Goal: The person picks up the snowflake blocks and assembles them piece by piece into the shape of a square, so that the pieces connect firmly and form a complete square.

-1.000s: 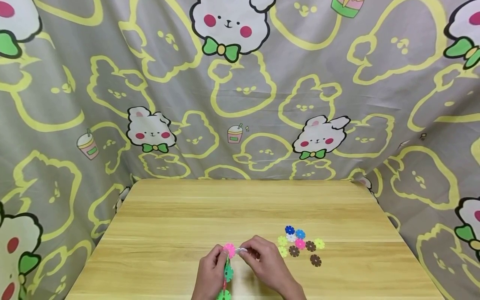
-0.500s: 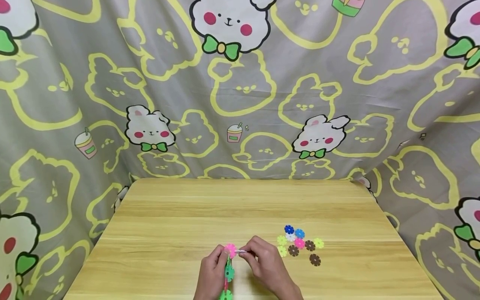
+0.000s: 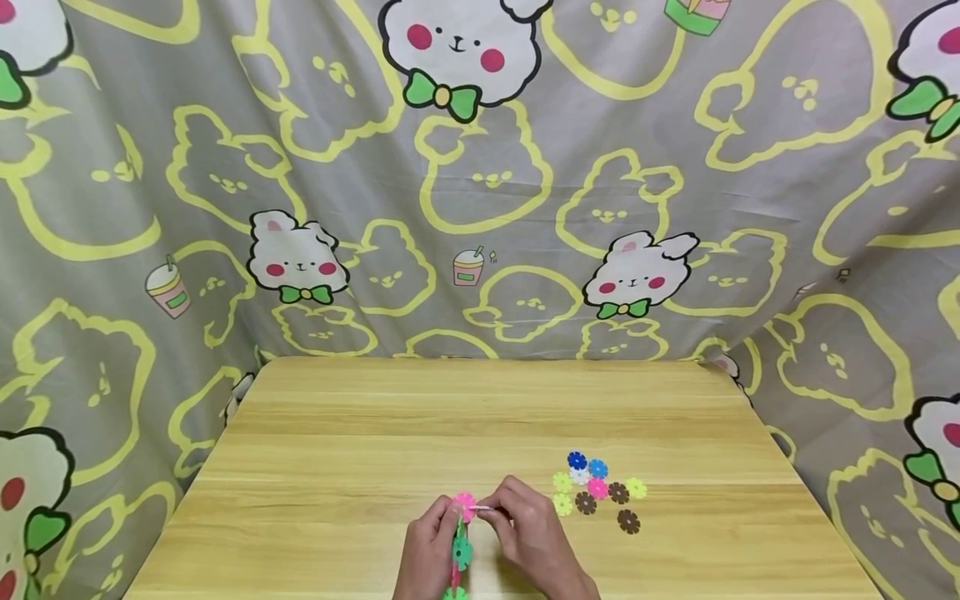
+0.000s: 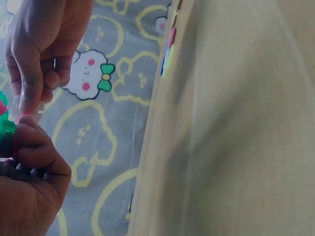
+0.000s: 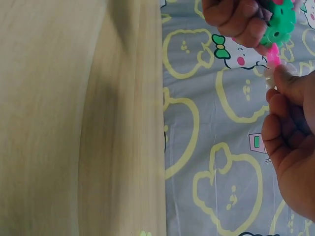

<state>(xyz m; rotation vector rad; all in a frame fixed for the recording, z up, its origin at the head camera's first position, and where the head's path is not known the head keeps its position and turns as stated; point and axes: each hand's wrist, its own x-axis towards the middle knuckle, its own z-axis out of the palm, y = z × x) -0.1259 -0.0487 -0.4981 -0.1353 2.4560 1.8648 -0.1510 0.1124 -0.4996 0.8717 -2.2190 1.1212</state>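
My left hand (image 3: 428,550) pinches a pink notched disc (image 3: 465,506) at the top of a linked strand. Below that disc hang a green disc (image 3: 462,552), a red one seen edge-on and another green one at the frame's bottom. Between thumb and forefinger my right hand (image 3: 536,533) holds a white disc (image 3: 483,507), edge-on, against the pink disc's right side. In the right wrist view the whitish disc (image 5: 269,77) meets the pink disc (image 5: 273,54); how deep their slots interlock I cannot tell.
Right of my hands, loose discs lie on the wooden table (image 3: 337,433): dark blue (image 3: 577,460), light blue (image 3: 597,468), white, pink (image 3: 597,488), several yellow-green (image 3: 636,487) and several brown (image 3: 628,522). A patterned curtain (image 3: 517,208) surrounds the table's back and sides.
The white disc has turned from a slanted view to edge-on, touching the pink disc. Both hands have shifted slightly, the left one a little to the right and down with the strand.
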